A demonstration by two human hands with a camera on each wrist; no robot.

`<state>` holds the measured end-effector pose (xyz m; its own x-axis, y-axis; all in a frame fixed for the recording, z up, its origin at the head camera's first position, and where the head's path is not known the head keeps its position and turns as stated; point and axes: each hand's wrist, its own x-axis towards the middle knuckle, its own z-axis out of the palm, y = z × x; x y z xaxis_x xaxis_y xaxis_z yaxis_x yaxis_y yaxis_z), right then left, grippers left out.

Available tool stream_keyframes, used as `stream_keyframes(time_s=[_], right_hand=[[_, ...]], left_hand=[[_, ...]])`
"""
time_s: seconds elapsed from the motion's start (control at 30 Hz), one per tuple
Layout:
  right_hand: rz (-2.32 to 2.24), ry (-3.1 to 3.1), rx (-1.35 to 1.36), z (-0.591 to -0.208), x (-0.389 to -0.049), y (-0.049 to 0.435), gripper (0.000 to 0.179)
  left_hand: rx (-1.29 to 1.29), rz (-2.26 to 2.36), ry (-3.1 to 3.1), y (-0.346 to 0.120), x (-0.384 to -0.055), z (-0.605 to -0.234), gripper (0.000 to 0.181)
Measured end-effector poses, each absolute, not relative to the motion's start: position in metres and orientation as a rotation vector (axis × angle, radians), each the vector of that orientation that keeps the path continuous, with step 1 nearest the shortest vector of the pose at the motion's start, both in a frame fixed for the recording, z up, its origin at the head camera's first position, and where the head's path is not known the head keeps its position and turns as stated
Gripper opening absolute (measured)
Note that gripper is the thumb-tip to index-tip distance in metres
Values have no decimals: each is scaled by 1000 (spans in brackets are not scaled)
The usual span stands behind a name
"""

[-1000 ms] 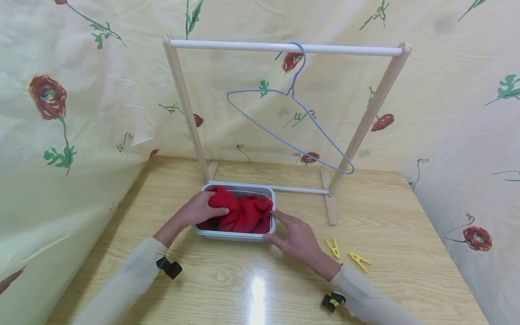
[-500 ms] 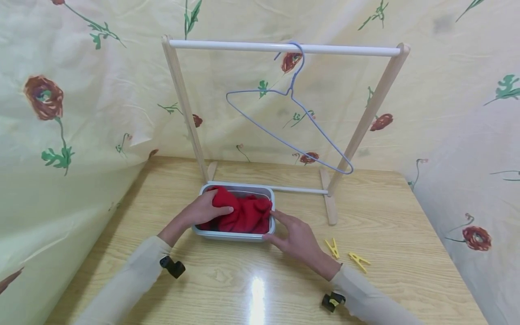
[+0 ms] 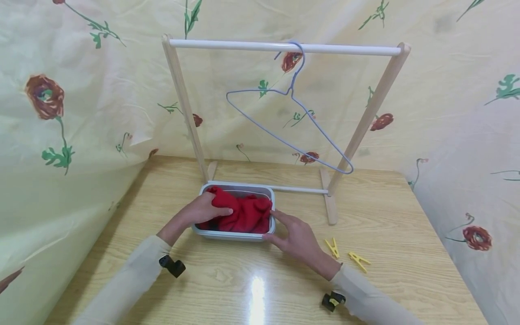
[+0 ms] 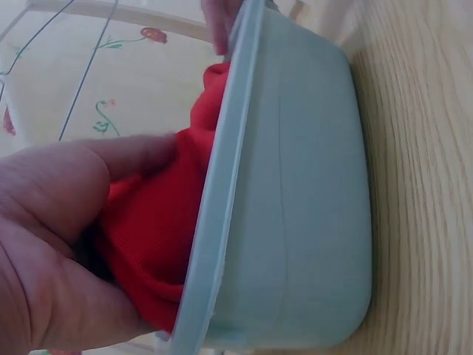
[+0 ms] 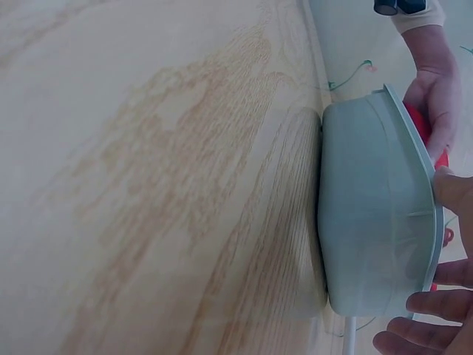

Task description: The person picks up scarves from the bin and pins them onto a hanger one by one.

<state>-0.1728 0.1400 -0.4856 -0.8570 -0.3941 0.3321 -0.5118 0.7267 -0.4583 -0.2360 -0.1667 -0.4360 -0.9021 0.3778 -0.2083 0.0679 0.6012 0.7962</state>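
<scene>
- Left hand [image 3: 201,210] grasps the bunched red ribbed cloth [image 3: 248,215], thumb on top; other fingertips hidden.
- Cloth sits inside the pale blue-grey rectangular plastic tub [image 3: 227,234], heaped near rim level.
- Right hand [image 3: 298,237] has fingers spread, thumb and index touching the tub's right end; looks like steadying, no firm grasp.
- Tub rests on the light wood-grain desk [image 3: 219,282], just beside the rack's lower bar [image 3: 300,189].
- To do this well: get a full fold between thumb and fingers, then lift straight up, slowly.
- Keep light right-hand pressure on the rim; tub could drag or tip if cloth snags.
- Raise it clear of the thin blue hanger [image 3: 292,88] above.
</scene>
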Motion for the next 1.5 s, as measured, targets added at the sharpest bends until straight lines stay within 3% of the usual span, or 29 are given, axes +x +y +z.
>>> stream_keyframes(time_s=[0.23,0.43,0.93,1.5], right_hand=[[821,-2725,721,-484,-171,139,74],[811,-2722,714,-483,-171,139,75],[810,-2738,720,-482,-170,138,74],[817,-2759,696,-481,-171,139,74]], left_hand=[[447,1319,2475,-168,-237,-437,28],[452,1323,2471,-169,-236,-432,17],[499,1389,2478,-174,-235,-428,19],[507,1482,2484,-181,-234,-422,38]])
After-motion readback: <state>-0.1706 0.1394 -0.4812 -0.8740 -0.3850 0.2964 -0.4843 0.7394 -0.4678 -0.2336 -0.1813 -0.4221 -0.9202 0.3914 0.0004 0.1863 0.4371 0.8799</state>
